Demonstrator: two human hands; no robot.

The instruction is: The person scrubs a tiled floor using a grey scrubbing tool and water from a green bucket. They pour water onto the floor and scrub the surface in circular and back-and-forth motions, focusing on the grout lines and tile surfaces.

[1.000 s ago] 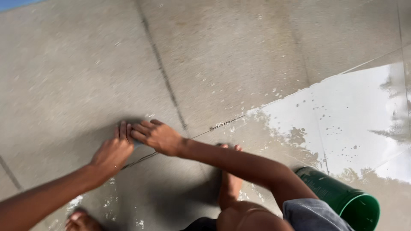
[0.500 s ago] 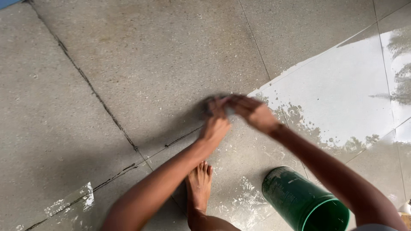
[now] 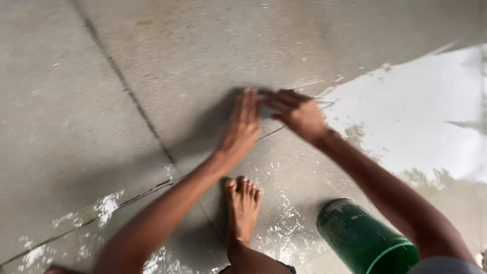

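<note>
The ground is a grey concrete floor (image 3: 152,61) made of big slabs, with dark joint lines (image 3: 129,94) running across it, and it is wet in many places. Both hands are pressed down side by side on something small and pale (image 3: 267,110) that lies on the floor just between their fingertips; it is blurred, so I cannot tell if it is a cloth, a sponge or something else. The left hand (image 3: 242,127) lies flat with the fingers straight and together, palm down, which looks like pushing weight onto the floor and not like holding. The right hand (image 3: 299,114) has the fingers bent and spread a little over the same spot, touching the left fingertips; whether it is really closed on the pale thing I cannot tell. Both arms are stretched forward from the low body, so the person leans over the place and can press with both at once. A bare foot (image 3: 242,208) stands on the wet floor below the hands, near the left forearm, to carry the crouched body. A green bucket (image 3: 362,238) stands at the right, just beside the right arm and within easy reach. Further right, a wide sheet of water (image 3: 421,111) shines bright on the concrete
</note>
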